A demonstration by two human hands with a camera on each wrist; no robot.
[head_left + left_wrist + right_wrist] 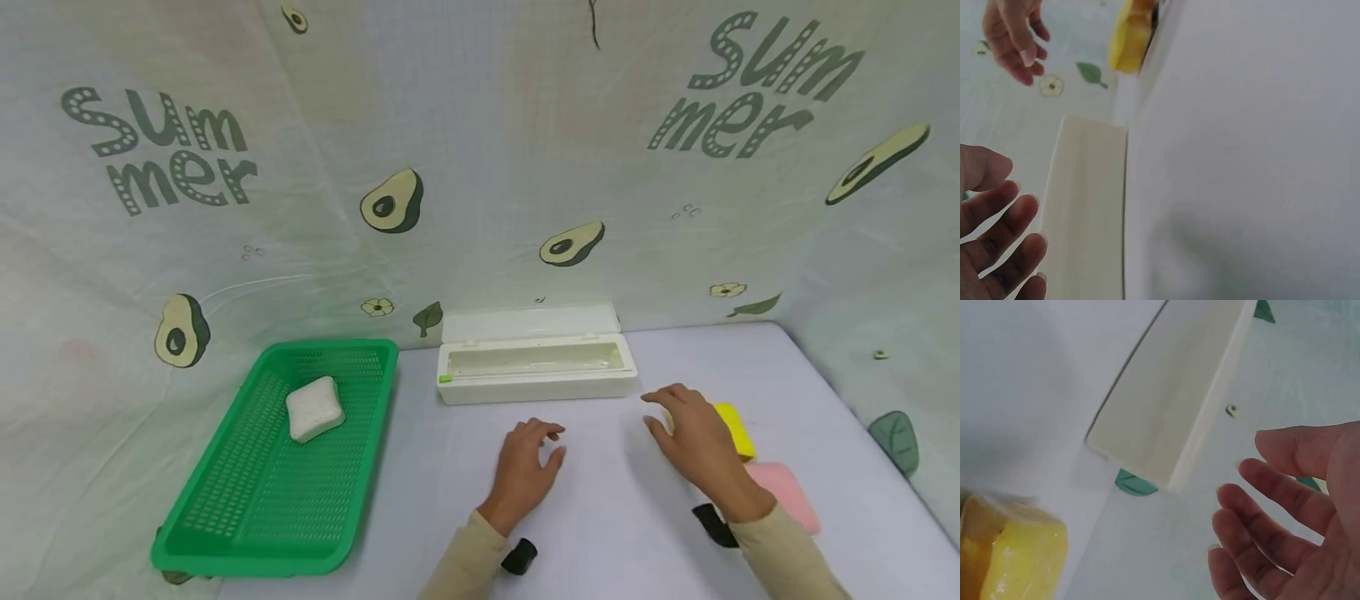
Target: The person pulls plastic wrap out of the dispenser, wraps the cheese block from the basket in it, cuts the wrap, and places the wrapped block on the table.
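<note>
Above the table, my left hand (522,467) hovers with loosely bent fingers and nothing in its grasp. My right hand (692,437) is likewise unoccupied, held over the table's right side beside a yellow block-shaped item (735,431) that it partly covers. A pink flat item (783,493) lies near the right wrist, partly hidden by the forearm. Beyond both hands stands a long white box (536,390), its lid (531,322) raised against the cloth backdrop. Its inside is visible, and a small green piece (446,378) sits at its left front corner. The right wrist view shows the yellow item (1025,556) looking glossy.
On the left is a green perforated basket (363,467) holding a white rounded-corner block (315,409). A cloth backdrop (480,150) printed with avocados rises behind the table (592,533). Black straps (519,557) show near the wrists.
</note>
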